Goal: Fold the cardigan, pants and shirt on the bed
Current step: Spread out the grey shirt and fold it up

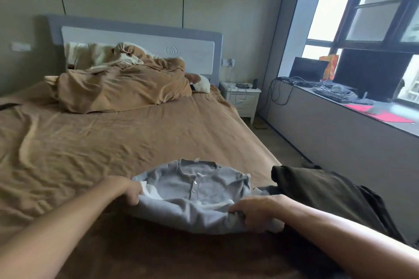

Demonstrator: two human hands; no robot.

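Note:
A light grey buttoned shirt [192, 190] lies near the foot of the bed [113, 142], collar away from me, its lower part lifted toward me. My left hand [130, 190] grips its left edge with curled fingers. My right hand [254, 210] grips the lower right edge. A dark olive garment [322, 190] lies bunched at the bed's right edge, beside the shirt. Whether it is the pants or the cardigan I cannot tell.
A crumpled brown duvet [122, 88] and pillows [81, 54] sit by the headboard. A white nightstand [242, 97] stands right of the bed. Along the window runs a ledge [340, 124] with a monitor [371, 75], a laptop and a keyboard. A floor strip separates bed and ledge.

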